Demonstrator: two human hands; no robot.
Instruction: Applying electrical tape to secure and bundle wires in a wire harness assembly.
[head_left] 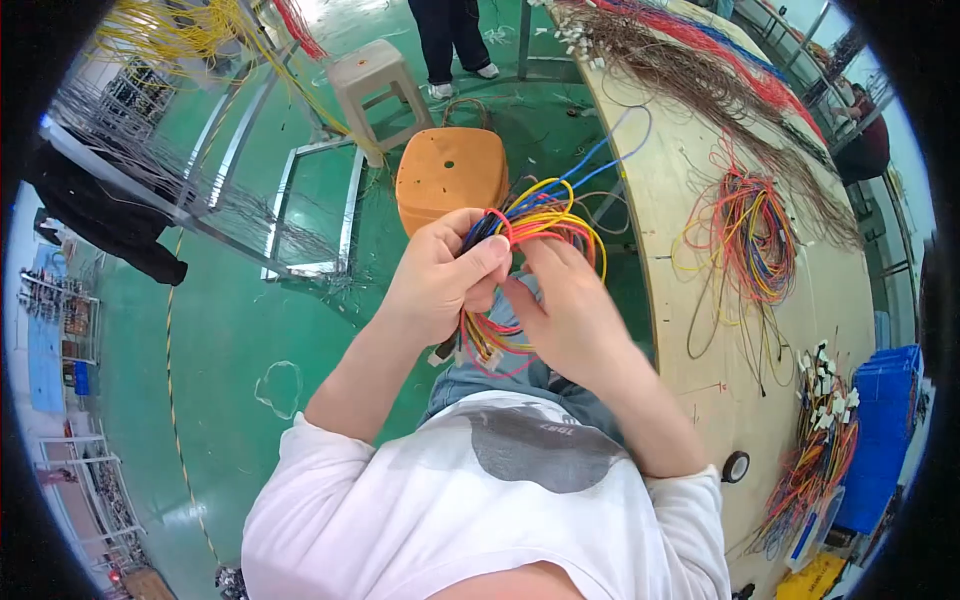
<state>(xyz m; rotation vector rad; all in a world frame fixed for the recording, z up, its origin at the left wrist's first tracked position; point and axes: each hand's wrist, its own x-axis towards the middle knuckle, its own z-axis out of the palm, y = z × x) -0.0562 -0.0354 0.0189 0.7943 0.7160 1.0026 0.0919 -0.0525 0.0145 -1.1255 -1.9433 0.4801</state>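
Note:
In front of my lap I hold a coiled bundle of wires (552, 207), coloured yellow, blue, red, orange and black. My left hand (440, 275) is wrapped round the bundle's left side, its thumb pressed across the front. My right hand (575, 315) grips the bundle from the right, with its fingertips partly hidden among the wires. A red wire loop (507, 222) passes round the coil between the two hands. Below my hands hang loose wire ends with white connectors (490, 360). Blue wire loops stick out toward the upper right.
An orange stool (452, 175) stands ahead, with a beige stool (378, 85) behind it. On the right, a wooden table (690, 385) carries another coiled wire bundle (755, 235), long loose wires and a tape roll (736, 466). A blue bin (880, 440) is beyond. Metal frames stand left; a person stands ahead.

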